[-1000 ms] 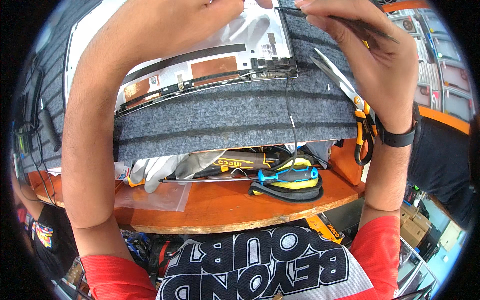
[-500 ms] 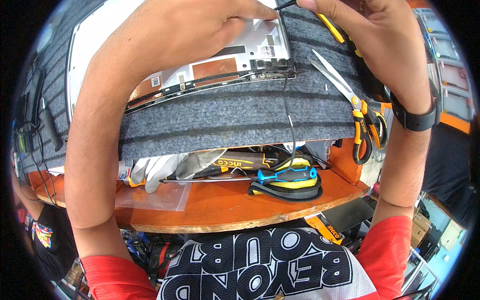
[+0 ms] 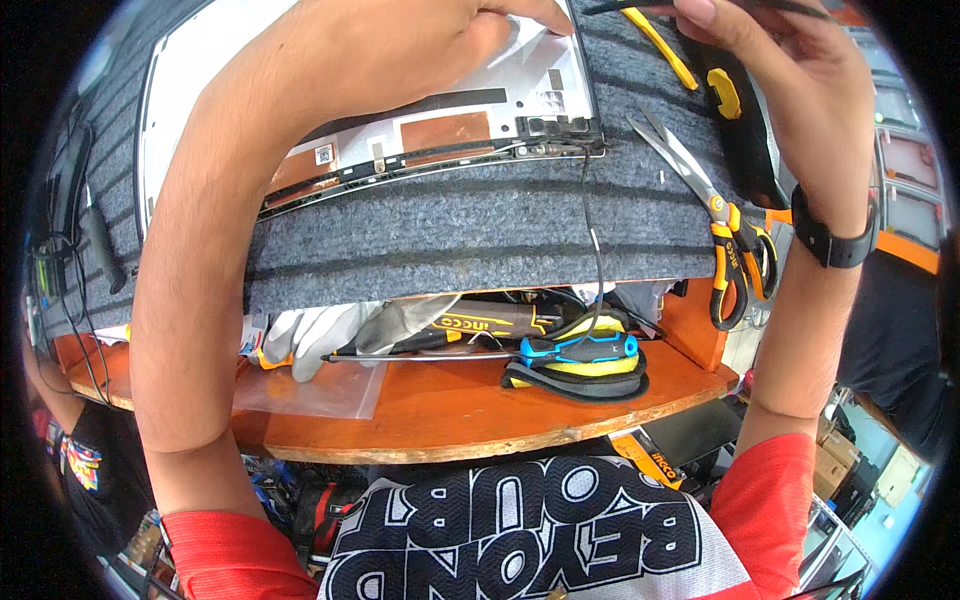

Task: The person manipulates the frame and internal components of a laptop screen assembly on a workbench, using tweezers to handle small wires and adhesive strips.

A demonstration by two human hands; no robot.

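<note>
Left hand (image 3: 420,50) is pressing flat on the bared laptop lid (image 3: 330,120), right hand (image 3: 790,90) pinching a thin black cable (image 3: 596,250) (hinge end still attached), scissors (image 3: 715,215) lying unused.

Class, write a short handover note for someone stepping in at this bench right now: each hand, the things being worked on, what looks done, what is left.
Left hand: pressed flat on the white panel, which lies on the grey felt mat.
Right hand: raised at the top edge, pinching a thin black cable.
Scissors lie on the mat at right.
Done: panel laid inside-up, hinge corner exposed.
Left: the thin black wire hangs loose from that corner.
</note>
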